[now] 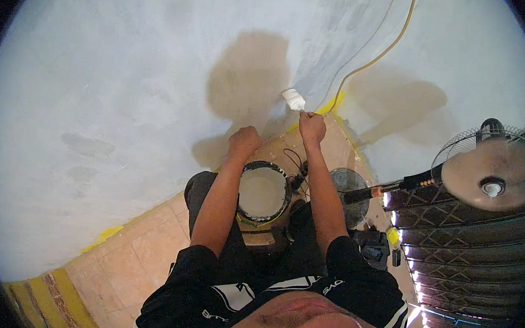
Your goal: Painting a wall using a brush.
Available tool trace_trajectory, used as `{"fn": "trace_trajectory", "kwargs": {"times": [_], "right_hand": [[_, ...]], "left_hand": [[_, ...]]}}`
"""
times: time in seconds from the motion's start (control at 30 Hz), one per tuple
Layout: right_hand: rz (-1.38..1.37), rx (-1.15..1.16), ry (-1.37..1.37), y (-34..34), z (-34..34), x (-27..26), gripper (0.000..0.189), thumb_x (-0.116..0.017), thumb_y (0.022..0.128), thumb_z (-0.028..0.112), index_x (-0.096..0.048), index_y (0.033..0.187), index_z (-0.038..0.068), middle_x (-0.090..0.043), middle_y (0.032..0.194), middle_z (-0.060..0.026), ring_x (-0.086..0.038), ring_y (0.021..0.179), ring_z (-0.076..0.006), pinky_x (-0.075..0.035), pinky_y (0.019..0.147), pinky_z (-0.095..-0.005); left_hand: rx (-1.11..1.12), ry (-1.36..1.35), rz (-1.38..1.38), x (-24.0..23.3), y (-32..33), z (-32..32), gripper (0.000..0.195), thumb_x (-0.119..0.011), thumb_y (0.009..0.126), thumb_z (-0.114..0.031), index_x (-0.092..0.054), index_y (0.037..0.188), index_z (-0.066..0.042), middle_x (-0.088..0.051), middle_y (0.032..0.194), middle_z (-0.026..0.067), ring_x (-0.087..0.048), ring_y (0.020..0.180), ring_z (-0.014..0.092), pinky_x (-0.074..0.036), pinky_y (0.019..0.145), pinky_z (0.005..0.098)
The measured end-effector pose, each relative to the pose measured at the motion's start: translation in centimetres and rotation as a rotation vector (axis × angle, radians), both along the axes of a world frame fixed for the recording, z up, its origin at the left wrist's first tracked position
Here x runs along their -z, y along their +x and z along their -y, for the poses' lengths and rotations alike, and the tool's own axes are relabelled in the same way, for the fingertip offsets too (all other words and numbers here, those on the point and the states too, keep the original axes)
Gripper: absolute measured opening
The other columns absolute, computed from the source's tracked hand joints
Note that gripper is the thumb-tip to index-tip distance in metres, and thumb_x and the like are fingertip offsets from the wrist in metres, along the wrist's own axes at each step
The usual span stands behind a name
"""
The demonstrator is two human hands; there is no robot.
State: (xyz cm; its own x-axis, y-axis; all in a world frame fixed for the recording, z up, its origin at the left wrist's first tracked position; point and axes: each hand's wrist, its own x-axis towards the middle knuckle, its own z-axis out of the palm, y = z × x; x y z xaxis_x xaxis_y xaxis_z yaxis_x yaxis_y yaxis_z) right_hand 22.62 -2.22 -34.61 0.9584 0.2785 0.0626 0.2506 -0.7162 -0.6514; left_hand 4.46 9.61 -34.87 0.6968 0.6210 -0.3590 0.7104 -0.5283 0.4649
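My right hand (312, 128) grips a paintbrush (294, 100) by its handle. The brush head is coated white and is at the pale wall (147, 99), close to the corner; whether the bristles touch it I cannot tell. My left hand (245, 139) is curled into a fist in front of the wall, with nothing visible in it. Below and between my forearms stands a round bucket (264, 192) of whitish paint, its dark rim splashed with white. Darker patches on the wall are partly shadows.
At right, a pedestal fan (492, 182) leans into view, its round base (350, 189) beside my right forearm. A brown cable (382, 55) runs down the corner. Dark cords (300, 171) lie near the bucket. Tiled floor (130, 255) meets the wall; a slatted shutter (463, 254) is at right.
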Motion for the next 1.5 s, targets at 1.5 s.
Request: {"fn": "trace_trajectory", "kwargs": {"times": [1.5], "right_hand": [[-0.007,-0.11,0.887,0.1,-2.8,-12.5,0.035,-0.071,0.086,0.026,-0.065,0.068,-0.003,-0.047,0.055,0.0033,-0.039,0.054,-0.0098,-0.033,0.053,-0.0312]], "left_hand": [[-0.004,-0.062,-0.024,-2.8,-0.1,1.3,0.037,-0.054,0.083,-0.028,-0.069,0.103,0.0,-0.069,0.106,0.0212,-0.067,0.103,0.035,-0.052,0.088,0.0458]]}}
